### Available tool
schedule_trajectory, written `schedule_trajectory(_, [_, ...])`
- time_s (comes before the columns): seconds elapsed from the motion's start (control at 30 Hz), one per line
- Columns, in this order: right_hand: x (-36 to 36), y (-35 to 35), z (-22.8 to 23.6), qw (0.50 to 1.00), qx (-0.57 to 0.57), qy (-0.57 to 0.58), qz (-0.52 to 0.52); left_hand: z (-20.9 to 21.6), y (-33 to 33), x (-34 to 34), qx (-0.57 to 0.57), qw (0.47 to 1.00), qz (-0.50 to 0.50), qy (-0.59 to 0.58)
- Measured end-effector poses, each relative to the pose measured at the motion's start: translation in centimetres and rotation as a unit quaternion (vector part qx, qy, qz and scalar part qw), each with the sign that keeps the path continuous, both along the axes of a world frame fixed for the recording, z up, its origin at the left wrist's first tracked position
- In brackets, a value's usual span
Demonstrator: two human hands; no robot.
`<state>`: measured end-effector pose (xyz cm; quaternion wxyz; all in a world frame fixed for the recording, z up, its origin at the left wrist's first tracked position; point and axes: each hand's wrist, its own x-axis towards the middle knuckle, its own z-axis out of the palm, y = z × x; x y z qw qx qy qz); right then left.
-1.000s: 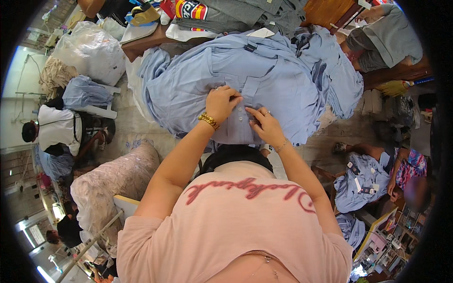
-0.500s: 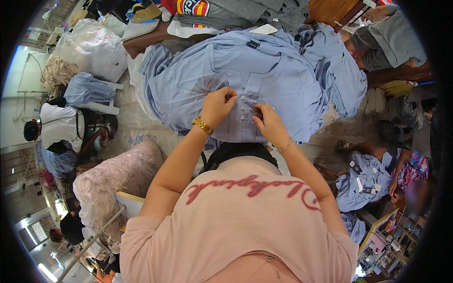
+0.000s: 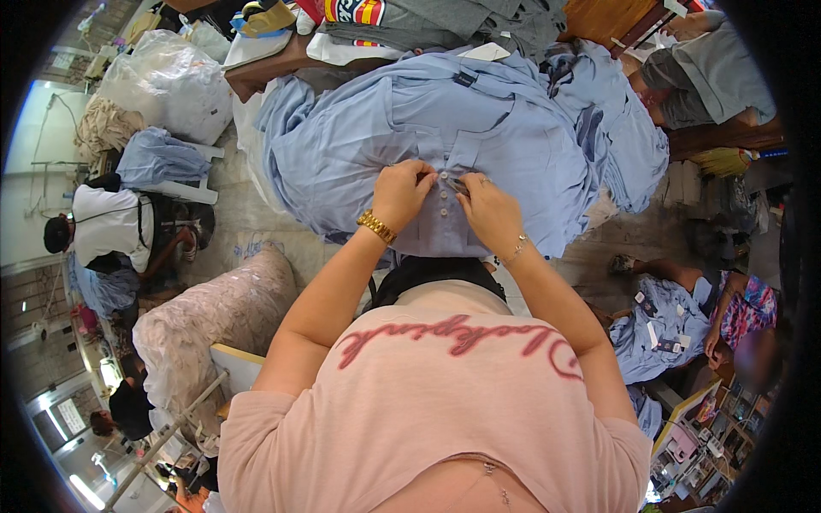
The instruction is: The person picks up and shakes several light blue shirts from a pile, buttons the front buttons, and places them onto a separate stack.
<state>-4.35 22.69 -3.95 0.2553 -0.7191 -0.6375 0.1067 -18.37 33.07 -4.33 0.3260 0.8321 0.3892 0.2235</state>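
Note:
A light blue shirt (image 3: 513, 205) is spread in front of me on a heap of similar cloth, its dark neck label at the far side. Small white buttons (image 3: 444, 196) run down its front placket. The fingers of my left hand (image 3: 400, 195) are closed in a pinch on the placket beside an upper button. Close by on the right, my right hand (image 3: 489, 208) is closed round a small dark pointed tool (image 3: 458, 183), its tip near that same button. Fingers cover most of the tool, so its exact kind is hidden.
More blue garments (image 3: 629, 145) hang at the right of the heap. Grey folded clothes (image 3: 462, 26) lie on a wooden table beyond. A large clear plastic bag (image 3: 171, 85) and a bulky pale sack (image 3: 214, 316) stand at left. Other people sit at both sides.
Both hands have moved a little up the placket, away from me. The right hand has come closer to the left, bringing the dark tool's tip beside an upper button.

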Motion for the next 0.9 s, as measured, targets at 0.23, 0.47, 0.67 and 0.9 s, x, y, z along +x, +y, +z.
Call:
schedule_trajectory(0.23, [-0.3,1.2,-0.1,1.0,-0.006,-0.009,0.002,-0.1,0.1,0.1,-0.025,0.999,0.008,-0.022])
schedule_trajectory(0.47, [-0.1,1.2,-0.8,1.0,-0.01,-0.001,-0.008,0.7,-0.1,0.1,-0.144,0.987,0.042,-0.057])
schedule_trajectory(0.67, [-0.2,-1.1,-0.8,0.999,-0.031,0.011,0.032,0.9,-0.2,-0.2,-0.18,0.978,0.037,-0.095])
schedule_trajectory(0.9, [-1.0,-0.8,-0.5,0.999,-0.042,0.002,0.033,1.4,-0.5,0.2,-0.202,0.975,0.025,-0.092])
